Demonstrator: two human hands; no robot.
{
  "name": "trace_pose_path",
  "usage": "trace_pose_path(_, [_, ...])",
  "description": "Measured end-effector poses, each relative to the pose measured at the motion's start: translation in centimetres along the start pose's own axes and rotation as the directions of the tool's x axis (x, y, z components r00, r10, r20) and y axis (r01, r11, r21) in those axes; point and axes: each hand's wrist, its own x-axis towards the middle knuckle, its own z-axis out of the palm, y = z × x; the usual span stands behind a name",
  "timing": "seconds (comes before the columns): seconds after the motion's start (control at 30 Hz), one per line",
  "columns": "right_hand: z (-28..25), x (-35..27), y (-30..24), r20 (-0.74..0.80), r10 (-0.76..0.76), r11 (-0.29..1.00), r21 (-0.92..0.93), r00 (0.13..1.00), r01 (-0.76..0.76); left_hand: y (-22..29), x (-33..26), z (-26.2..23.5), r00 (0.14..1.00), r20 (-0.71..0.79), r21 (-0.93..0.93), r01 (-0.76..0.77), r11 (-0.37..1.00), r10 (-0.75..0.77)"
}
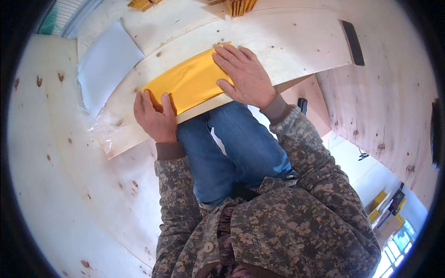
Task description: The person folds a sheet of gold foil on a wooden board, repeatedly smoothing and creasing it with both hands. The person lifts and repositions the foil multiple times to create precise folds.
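A bright yellow sheet, smooth and a little creased, lies flat near the front edge of the pale wooden tabletop. Whether it is paper or cloth I cannot tell. My left hand rests on its lower left corner, with fingers apart and the thumb on the sheet. Across its right end lies my right hand, fingers stretched out flat and thumb spread toward the sheet's front edge. Both palms face down, and part of the sheet's right end is hidden under the right hand.
White sheets lie at the left of the tabletop, beside crumpled clear plastic. Bundles of yellow-brown strips sit at the far edge. A dark bar is at the right end. Wooden panels rise at both sides.
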Motion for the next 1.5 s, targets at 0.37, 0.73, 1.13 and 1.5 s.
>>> trace_pose_path(0.37, [0.3,0.1,0.3,-0.014,-0.028,0.999,0.017,0.999,0.029,-0.2,0.5,-0.4,1.000,0.024,-0.003,-0.001,1.000,0.001])
trace_pose_path(0.73, [0.4,0.0,0.3,0.038,-0.044,0.998,-0.046,0.998,0.046,-0.1,1.1,-1.3,0.993,0.120,0.039,0.015,0.999,-0.020])
trace_pose_path(1.13, [-0.7,0.6,-0.2,0.138,-0.026,0.999,-0.042,0.990,0.032,-1.3,1.1,-2.0,0.992,0.102,-0.017,-0.077,0.997,0.079])
trace_pose_path(1.5, [-0.5,1.4,-0.1,0.246,0.074,0.997,0.002,0.967,-0.076,-0.9,1.6,-3.0,0.961,0.275,0.001,-0.028,1.000,0.027])
